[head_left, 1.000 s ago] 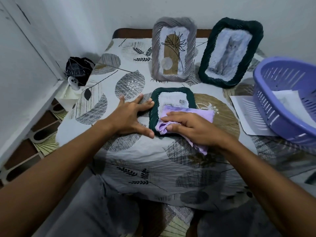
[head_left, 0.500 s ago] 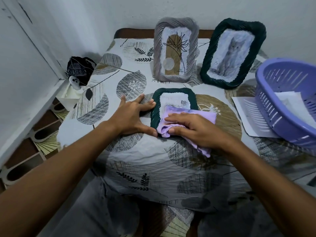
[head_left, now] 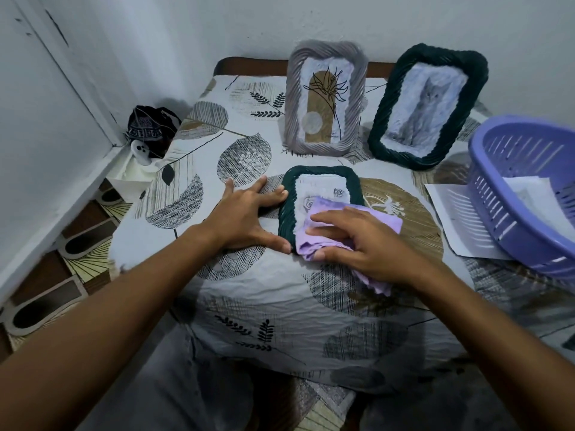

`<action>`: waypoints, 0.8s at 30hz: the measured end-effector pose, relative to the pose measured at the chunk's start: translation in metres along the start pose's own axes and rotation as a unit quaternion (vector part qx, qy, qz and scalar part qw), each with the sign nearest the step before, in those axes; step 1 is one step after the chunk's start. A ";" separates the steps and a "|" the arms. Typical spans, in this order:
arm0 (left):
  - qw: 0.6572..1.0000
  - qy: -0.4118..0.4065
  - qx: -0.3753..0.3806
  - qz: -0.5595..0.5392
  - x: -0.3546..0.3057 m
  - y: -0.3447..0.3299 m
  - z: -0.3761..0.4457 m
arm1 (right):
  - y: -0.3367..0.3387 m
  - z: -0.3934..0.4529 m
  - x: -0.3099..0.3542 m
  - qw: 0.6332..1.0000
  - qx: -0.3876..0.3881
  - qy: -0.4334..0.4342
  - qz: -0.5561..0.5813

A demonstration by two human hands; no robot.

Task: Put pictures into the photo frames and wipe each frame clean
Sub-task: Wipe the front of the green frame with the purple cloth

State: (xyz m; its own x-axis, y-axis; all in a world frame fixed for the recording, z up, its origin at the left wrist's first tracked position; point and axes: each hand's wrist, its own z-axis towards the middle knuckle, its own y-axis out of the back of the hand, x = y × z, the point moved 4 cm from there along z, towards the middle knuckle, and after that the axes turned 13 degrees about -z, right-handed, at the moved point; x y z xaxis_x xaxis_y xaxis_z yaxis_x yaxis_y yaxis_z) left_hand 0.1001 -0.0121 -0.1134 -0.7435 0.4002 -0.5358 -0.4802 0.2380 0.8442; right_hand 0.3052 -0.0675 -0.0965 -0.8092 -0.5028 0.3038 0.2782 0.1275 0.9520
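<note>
While left hand (head_left: 245, 217) steadies frame (head_left: 287, 213), cloth (head_left: 351, 219) seemingly pressed

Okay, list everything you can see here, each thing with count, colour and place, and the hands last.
lying frame: one, dark green, table centre, flat
grey frame: one, grey, standing at back, plant picture
cat frame: one, dark green, back right, leaning
cloth: one, lilac, on the lying frame
basket: one, purple, right edge, paper inside
sheet: one, white, under the basket
tablecloth: one, white with leaf print
bag: one, dark, left corner
left hand: flat against the lying frame's left edge
right hand: presses the cloth
</note>
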 end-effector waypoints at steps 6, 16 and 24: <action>1.000 0.003 0.001 0.009 0.001 -0.001 0.001 | -0.015 0.009 0.010 0.999 0.020 0.001 -0.048; 1.000 0.010 0.004 -0.011 -0.002 0.001 -0.001 | -0.009 0.006 0.004 0.999 0.038 0.015 0.010; 1.000 0.006 0.008 -0.012 -0.004 0.003 -0.002 | 0.002 -0.002 0.000 0.998 0.050 0.013 -0.029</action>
State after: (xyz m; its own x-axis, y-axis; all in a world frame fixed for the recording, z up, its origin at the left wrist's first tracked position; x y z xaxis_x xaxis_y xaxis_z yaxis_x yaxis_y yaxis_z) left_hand 0.1007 -0.0144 -0.1087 -0.7369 0.3837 -0.5565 -0.4912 0.2616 0.8308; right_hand 0.3068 -0.0689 -0.0942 -0.8081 -0.5341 0.2484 0.1772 0.1817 0.9672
